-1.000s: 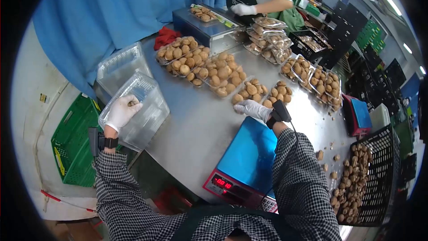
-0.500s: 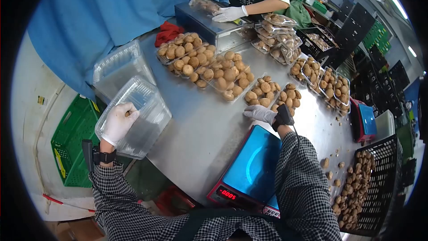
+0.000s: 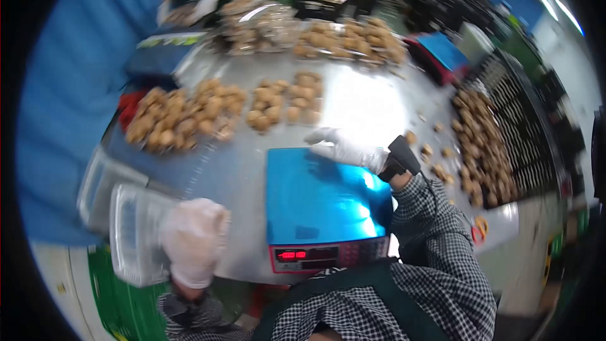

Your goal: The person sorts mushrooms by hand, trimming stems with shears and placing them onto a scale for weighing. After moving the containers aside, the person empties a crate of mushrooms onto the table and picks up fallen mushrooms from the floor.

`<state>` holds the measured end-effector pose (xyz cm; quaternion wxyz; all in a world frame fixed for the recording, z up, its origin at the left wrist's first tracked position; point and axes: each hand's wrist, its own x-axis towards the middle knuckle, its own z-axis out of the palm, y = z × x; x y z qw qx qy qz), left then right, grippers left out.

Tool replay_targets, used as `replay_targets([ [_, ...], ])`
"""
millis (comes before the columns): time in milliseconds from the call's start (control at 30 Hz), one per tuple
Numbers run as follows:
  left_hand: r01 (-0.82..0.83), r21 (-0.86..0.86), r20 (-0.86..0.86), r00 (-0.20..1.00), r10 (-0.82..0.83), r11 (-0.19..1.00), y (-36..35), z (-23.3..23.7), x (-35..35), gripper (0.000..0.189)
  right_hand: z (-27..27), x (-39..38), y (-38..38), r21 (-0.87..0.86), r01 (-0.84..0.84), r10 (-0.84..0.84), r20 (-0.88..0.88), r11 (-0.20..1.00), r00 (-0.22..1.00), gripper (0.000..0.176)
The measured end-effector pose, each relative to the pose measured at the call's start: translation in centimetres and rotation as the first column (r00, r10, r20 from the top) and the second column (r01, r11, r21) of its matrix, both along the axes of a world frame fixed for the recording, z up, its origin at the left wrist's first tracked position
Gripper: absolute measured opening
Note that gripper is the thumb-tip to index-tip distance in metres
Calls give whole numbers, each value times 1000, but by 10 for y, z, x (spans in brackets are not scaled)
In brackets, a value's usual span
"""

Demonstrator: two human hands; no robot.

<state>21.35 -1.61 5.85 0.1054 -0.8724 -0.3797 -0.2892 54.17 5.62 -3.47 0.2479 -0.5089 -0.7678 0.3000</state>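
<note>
My left hand (image 3: pixel 194 240), in a white glove, is smeared by motion beside a stack of clear plastic trays (image 3: pixel 136 230); its fingers and anything in them cannot be made out. My gloved right hand (image 3: pixel 347 149) hovers over the far edge of a scale with a blue top (image 3: pixel 322 199), its fingers stretched out and holding nothing. Beyond the scale stand two small trays of brown mushrooms, a left one (image 3: pixel 266 104) and a right one (image 3: pixel 305 96). Larger trays of mushrooms (image 3: pixel 183 117) sit to their left.
A black crate of mushrooms (image 3: pixel 483 145) stands at the right, with loose mushrooms (image 3: pixel 427 150) near it. Wrapped packs (image 3: pixel 255 25) are piled at the back, beside a co-worker's hand (image 3: pixel 205 6). A second scale (image 3: pixel 439 53) is farther right. A green crate (image 3: pixel 120 297) lies low left.
The view has turned to the right. My right hand has gone from beside the small mushroom trays to above the scale. My left hand has shifted to the right edge of the clear trays.
</note>
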Motion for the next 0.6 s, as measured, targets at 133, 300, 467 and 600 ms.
replay_targets([
  [133, 372, -158, -35, 924, -381, 915, 4, -61, 100, 14, -20, 62, -90, -9, 182, -182, -64, 983, 981, 36],
  [300, 526, -342, -62, 815, -577, 779, -8, -115, 156, 14, -8, 141, -203, -188, 518, -520, 42, 835, 853, 37],
  [467, 458, -527, 117, 873, -473, 716, -13, -109, 176, 12, -50, 250, -296, -216, 741, -755, 26, 636, 655, 32],
  [600, 267, -626, 179, 964, -199, 733, -15, -102, 189, 6, -81, 320, -352, -131, 856, -862, 26, 500, 507, 29],
])
